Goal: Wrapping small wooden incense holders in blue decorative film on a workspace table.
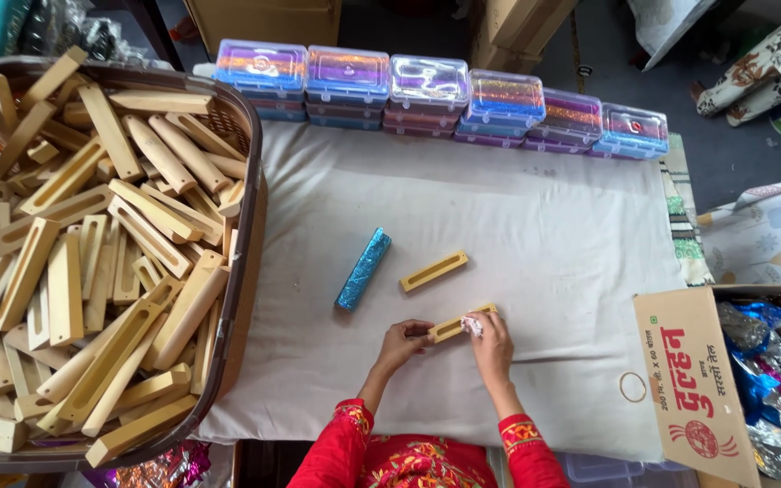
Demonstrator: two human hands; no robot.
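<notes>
Fingers of the left hand [401, 341] pinch one end of a slotted wooden block [459, 323], pinning it flat on the white cloth [535, 226] so it cannot slide; the fingers of the right hand [490, 343] are curled around a small silvery wad [472, 326] pressed at the block's other end, right at the slot. The block lies low in the middle of the cloth, just in front of the person's red sleeves. A second block [434, 271], slot up, lies near at 11 o'clock from the held one, and a blue foil-wrapped bar [363, 268] lies beyond it at 10 o'clock, both within easy reach. At 9 o'clock a big basket [244, 271] is heaped with more such blocks. At 12 o'clock a row of clear lidded boxes [436, 95] lines the cloth's far edge. At 3 o'clock an open carton [693, 380] holds crumpled foil.
</notes>
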